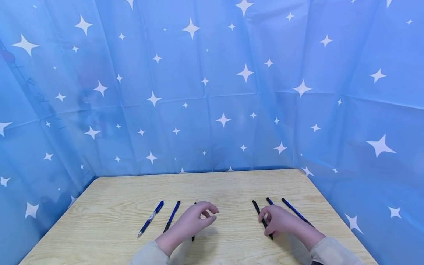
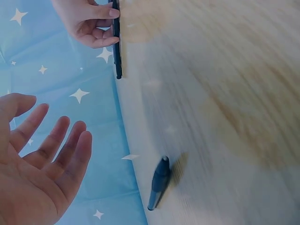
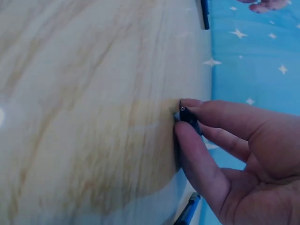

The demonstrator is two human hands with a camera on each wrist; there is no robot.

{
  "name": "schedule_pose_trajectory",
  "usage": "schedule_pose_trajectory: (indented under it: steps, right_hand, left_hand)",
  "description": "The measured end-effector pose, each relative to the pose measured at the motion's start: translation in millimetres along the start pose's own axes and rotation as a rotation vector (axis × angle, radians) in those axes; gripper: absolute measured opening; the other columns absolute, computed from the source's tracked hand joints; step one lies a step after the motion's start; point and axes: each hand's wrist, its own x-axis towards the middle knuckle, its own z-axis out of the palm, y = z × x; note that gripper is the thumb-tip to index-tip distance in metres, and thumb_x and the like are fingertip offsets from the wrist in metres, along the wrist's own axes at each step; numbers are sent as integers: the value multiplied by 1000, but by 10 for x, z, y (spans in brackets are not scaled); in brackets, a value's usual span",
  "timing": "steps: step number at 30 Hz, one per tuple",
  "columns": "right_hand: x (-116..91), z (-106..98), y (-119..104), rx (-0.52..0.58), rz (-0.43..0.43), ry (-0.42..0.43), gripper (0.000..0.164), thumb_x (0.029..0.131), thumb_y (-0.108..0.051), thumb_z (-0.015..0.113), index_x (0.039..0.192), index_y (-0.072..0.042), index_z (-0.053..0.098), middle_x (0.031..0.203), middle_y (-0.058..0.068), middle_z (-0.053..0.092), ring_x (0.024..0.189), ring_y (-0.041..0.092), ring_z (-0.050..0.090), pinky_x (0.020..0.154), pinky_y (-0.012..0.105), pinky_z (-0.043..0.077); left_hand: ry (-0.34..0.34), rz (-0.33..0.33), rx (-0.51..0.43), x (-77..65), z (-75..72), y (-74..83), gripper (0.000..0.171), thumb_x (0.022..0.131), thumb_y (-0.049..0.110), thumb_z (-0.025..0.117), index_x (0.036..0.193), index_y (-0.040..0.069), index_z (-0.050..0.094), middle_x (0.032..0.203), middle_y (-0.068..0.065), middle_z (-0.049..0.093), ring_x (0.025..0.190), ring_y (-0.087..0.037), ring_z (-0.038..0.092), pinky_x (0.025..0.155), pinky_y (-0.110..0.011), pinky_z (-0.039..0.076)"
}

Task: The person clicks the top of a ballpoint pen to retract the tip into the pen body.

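My right hand (image 1: 279, 221) pinches a black pen (image 1: 256, 207) between thumb and fingers at the right of the table. In the right wrist view, the end of that pen (image 3: 188, 117) pokes out between thumb and fingertips, close to the tabletop. My left hand (image 1: 192, 221) hovers over another black pen (image 1: 193, 238), hiding most of it. That pen (image 2: 160, 180) lies on the table in the left wrist view, apart from the left hand's loosely spread fingers (image 2: 77, 164), which hold nothing.
Left of the left hand lie a blue pen with a pale patterned barrel (image 1: 150, 219) and a blue-and-black pen (image 1: 172, 215). Two more blue pens, one mostly hidden (image 1: 269, 201) and one slanting (image 1: 296, 211), lie by the right hand. A starred blue curtain (image 1: 212, 92) surrounds the wooden table (image 1: 228, 191).
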Motion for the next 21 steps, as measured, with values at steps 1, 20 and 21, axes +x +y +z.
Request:
schedule_pose_trajectory:
  steps: [1, 20, 21]
  right_hand:
    - [-1, -1, -10, 1, 6, 1, 35, 67, 13, 80, 93, -5, 65, 73, 10, 52, 58, 18, 54, 50, 34, 56]
    - [-43, 19, -333, 73, -120, -56, 39, 68, 17, 57, 102, -2, 59, 86, 11, 54, 60, 18, 53, 47, 30, 43]
    - [-46, 24, -358, 82, -126, -50, 39, 68, 17, 58, 102, -2, 59, 87, 10, 54, 62, 19, 55, 48, 31, 44]
  left_hand:
    - [-2, 0, -5, 10, 4, 6, 14, 97, 22, 63, 110, 19, 68, 112, 9, 61, 92, -9, 59, 74, -29, 51]
    - [89, 96, 113, 183, -156, 156, 28, 94, 24, 67, 121, 21, 63, 114, 5, 61, 97, -13, 61, 76, -30, 52]
    - [95, 103, 113, 191, -171, 168, 29, 94, 24, 67, 123, 21, 62, 115, 5, 60, 98, -13, 60, 77, -30, 53]
